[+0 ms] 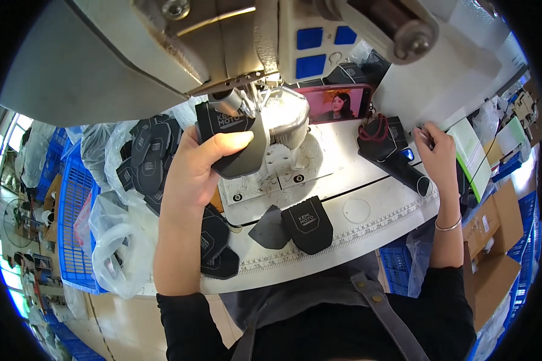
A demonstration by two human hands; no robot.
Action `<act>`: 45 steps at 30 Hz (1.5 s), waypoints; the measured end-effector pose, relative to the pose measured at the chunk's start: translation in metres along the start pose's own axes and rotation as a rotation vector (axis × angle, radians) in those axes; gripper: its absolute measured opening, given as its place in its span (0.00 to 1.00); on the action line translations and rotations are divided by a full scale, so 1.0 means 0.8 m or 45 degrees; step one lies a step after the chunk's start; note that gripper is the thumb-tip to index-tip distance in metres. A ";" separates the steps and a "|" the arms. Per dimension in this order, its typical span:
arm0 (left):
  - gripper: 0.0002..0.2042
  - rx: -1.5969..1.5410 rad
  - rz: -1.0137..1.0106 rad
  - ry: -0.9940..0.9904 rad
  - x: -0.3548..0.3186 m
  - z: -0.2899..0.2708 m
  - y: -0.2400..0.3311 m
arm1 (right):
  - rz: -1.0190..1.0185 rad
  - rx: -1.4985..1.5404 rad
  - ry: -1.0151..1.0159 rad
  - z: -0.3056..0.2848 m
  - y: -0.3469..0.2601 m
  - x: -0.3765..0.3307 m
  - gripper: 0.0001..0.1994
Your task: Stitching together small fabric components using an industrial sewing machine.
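Note:
My left hand grips a black shield-shaped patch, thumb on top, at the presser foot of a sewing machine. The patch's upper edge lies beside the lit needle area, and part of it is hidden by the machine. My right hand is at the right of the table, fingers curled around something small and dark that I cannot make out. A printed black patch lies near the front edge, overlapping a plain dark piece. To the left is a heap of similar patches.
A phone playing a video leans behind the machine arm. Near my right hand lie a black tube and a dark red cord. A ruler strip follows the table's front edge. Blue crate left; cardboard box right.

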State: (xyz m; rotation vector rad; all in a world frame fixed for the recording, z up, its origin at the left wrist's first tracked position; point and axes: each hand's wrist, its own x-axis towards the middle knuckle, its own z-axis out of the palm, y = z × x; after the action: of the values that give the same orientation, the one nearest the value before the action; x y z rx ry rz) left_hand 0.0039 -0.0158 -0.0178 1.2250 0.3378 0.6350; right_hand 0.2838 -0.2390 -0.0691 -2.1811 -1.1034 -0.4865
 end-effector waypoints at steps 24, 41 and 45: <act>0.10 0.011 0.043 -0.071 -0.003 -0.010 -0.007 | -0.310 0.217 0.182 0.002 -0.069 0.005 0.05; 0.09 0.011 0.042 -0.027 -0.004 0.001 0.001 | -1.273 0.564 0.328 0.056 -0.204 0.032 0.19; 0.09 -0.016 0.044 -0.029 -0.001 0.001 0.001 | -1.269 0.549 0.347 0.056 -0.202 0.033 0.20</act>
State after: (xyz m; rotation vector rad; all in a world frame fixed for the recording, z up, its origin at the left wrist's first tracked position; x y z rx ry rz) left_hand 0.0037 -0.0167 -0.0165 1.2275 0.2932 0.6516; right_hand 0.1693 -0.1213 -0.0258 -1.0471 -1.8767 -0.8296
